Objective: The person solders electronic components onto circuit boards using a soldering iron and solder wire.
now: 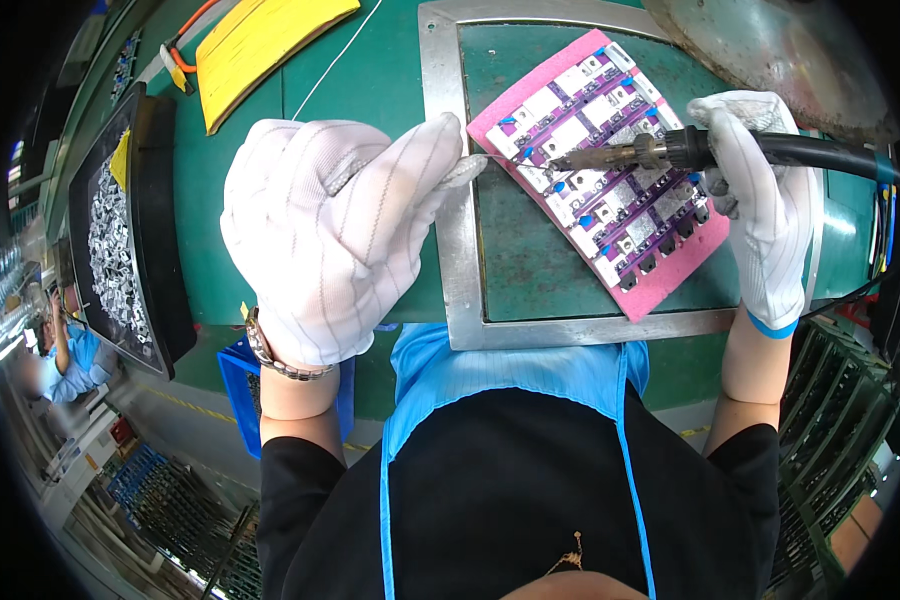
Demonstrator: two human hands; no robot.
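Note:
A purple circuit board (610, 160) with white and grey parts lies tilted on a pink pad (680, 280) inside a metal frame (455, 250). My right hand (760, 200), in a white glove, grips a black-handled soldering iron (650, 153) whose tip rests over the board's left part. My left hand (335, 235), also gloved, pinches a thin solder wire (492, 157) that reaches toward the iron's tip.
A black tray (120, 230) of small metal parts stands at the left on the green bench. A yellow sheet (255, 45) lies at the back left. A round metal plate (770, 50) sits at the back right. Another person sits at the far left.

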